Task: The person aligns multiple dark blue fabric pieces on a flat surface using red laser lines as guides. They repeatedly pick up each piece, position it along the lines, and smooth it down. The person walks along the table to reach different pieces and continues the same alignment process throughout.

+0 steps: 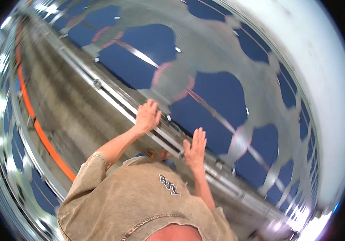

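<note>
A broad blue panel (220,92) spreads beyond the fingertips of both hands, its near edge lying just past them and the rest running off to either side. Over it lies a grey wavy-edged layer (208,52), the widest part of it well beyond the hands. Bare, stained floor (72,92) stretches to the left of the left hand, behind the rail. The person's tan shirt (128,197) fills the space below both hands. A smooth white surface (301,32) curves far off to the right of the grip. A metal rail (76,64) runs slantwise along the panel's near edge and passes beneath both hands. An orange strip (46,140) lies well apart from the left hand, on its far left. A rounded grey patch (174,82) with pinkish edges sits on the panel just ahead of the left fingers. The left hand (148,116) is over the rail, fingers loosely spread, holding nothing that shows; whether it presses on the metal I cannot tell. The right hand (195,150) is spread too, fingers straight and close together, thumb apart, grasping nothing; its contact with the rail is unclear. A shoe (164,154) shows below and between the hands. A ring (144,105) circles one left finger
</note>
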The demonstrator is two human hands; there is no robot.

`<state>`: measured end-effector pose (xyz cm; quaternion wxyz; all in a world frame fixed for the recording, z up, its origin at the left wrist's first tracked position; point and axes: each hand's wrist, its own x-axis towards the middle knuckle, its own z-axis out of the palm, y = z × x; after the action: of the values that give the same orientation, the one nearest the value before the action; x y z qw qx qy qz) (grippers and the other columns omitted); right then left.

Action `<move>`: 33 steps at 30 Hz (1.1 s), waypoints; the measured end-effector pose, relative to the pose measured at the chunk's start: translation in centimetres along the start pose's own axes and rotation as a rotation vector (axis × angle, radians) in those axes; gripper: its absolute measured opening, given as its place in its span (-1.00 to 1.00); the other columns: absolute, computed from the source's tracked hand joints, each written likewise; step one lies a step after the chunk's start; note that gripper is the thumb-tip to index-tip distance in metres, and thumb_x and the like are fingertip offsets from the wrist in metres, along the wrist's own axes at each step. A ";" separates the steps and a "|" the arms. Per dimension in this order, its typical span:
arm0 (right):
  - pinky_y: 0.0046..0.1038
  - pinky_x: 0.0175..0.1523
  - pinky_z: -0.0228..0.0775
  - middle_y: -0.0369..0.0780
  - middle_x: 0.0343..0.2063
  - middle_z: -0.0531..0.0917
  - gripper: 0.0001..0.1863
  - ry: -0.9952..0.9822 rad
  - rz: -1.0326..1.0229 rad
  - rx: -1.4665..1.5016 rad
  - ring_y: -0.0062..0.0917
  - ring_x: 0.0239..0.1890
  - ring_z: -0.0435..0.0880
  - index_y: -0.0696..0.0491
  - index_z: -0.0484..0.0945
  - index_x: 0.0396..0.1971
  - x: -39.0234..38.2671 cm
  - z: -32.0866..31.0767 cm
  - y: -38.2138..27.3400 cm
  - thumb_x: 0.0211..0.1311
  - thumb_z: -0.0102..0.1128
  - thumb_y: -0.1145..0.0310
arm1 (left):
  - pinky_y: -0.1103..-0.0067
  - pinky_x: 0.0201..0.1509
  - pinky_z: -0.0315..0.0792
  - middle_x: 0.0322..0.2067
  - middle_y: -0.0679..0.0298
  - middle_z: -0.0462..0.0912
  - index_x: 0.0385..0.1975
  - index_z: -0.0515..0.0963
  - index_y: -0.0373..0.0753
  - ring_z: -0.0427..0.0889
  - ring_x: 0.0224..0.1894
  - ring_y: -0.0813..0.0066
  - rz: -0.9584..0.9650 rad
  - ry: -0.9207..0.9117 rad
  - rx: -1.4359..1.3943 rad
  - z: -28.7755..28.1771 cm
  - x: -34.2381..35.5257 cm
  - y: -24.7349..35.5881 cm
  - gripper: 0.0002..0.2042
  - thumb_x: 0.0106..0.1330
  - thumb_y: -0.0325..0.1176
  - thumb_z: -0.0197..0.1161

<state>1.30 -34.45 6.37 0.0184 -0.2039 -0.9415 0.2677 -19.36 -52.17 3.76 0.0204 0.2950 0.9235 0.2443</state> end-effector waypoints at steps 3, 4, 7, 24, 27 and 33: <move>-0.04 0.56 -0.31 0.10 0.50 0.00 -0.19 0.067 0.323 -0.082 -0.02 0.55 -0.10 0.27 0.04 0.46 -2.7 -0.2 2.9 0.47 -0.03 -0.01 | 0.19 0.04 0.41 0.02 0.05 0.49 -0.08 0.51 -0.28 0.57 0.00 0.00 0.038 0.044 -0.012 0.7 0.1 -0.3 -0.70 0.28 -0.26 0.31; -0.05 0.57 -0.33 0.13 0.50 -0.06 -0.17 0.032 0.389 -0.126 -0.02 0.56 -0.15 0.31 0.00 0.46 -3.3 -0.5 3.9 0.47 -0.05 -0.03 | 0.18 0.06 0.40 0.03 0.06 0.49 -0.07 0.51 -0.28 0.57 0.01 0.00 0.042 0.059 -0.002 0.9 -0.1 -0.4 -0.70 0.29 -0.26 0.30; 0.00 0.56 -0.34 0.13 0.52 -0.15 -0.11 -0.035 0.427 -0.138 -0.03 0.57 -0.21 0.32 -0.03 0.46 -4.1 -0.6 5.1 0.45 -0.07 -0.10 | 0.17 0.09 0.39 0.08 0.09 0.49 -0.04 0.52 -0.25 0.56 0.04 0.02 0.044 0.053 -0.021 1.1 -0.2 -0.6 -0.69 0.31 -0.23 0.27; 0.07 0.55 -0.34 0.14 0.50 -0.06 -0.05 0.085 0.537 0.024 0.02 0.56 -0.16 0.28 -0.01 0.47 -4.2 -5.6 13.0 0.43 -0.17 -0.26 | 0.18 -0.03 0.45 0.02 0.07 0.51 -0.08 0.53 -0.26 0.60 -0.06 -0.09 0.080 0.048 -0.018 2.1 0.2 -1.3 -0.73 0.29 -0.30 0.26; 0.08 0.54 -0.29 0.14 0.49 -0.01 -0.08 0.428 0.731 -0.130 0.05 0.55 -0.12 0.30 0.06 0.44 -6.4 -8.7 18.7 0.44 -0.16 -0.23 | 0.24 -0.07 0.46 0.00 0.13 0.50 -0.08 0.52 -0.25 0.63 -0.12 0.06 0.035 0.032 -0.035 2.0 0.0 -0.8 -0.75 0.31 -0.30 0.25; 0.07 0.54 -0.30 0.15 0.49 -0.03 -0.07 0.622 1.061 -0.141 0.03 0.56 -0.15 0.32 0.02 0.45 -12.7 -16.0 35.9 0.44 -0.18 -0.22 | 0.29 -0.08 0.47 0.00 0.17 0.49 -0.10 0.51 -0.25 0.62 -0.18 0.20 0.006 0.014 0.007 1.9 0.1 0.1 -0.79 0.31 -0.38 0.23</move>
<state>28.68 -3.70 2.65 0.1429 -0.7137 -0.6776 0.1056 -19.03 -51.19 2.20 0.0125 0.2962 0.9235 0.2434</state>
